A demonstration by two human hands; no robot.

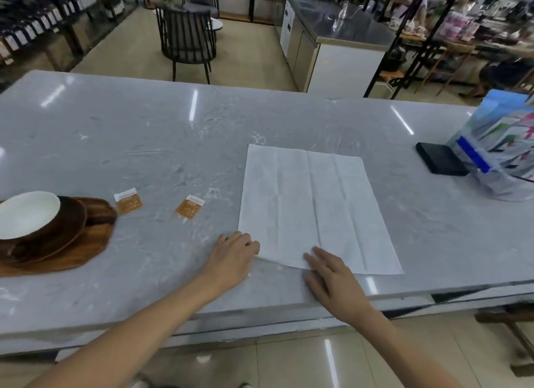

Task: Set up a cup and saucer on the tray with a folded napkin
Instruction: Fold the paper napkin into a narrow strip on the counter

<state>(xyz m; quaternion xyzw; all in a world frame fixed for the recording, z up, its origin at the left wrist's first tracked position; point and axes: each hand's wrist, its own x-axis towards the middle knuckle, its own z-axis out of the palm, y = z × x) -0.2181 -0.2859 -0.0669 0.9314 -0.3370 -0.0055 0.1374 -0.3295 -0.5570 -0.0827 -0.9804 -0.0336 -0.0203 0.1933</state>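
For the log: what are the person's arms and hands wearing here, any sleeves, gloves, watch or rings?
Nothing that shows. Both forearms are bare from the frame's bottom edge to the wrists, with no sleeve in view. The left hand and right hand have no gloves, and no watch, bracelet or ring is visible on either.

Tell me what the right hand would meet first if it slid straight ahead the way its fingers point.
Only more napkin: the right hand already touches its near edge, and beyond its far edge the countertop looks bare.
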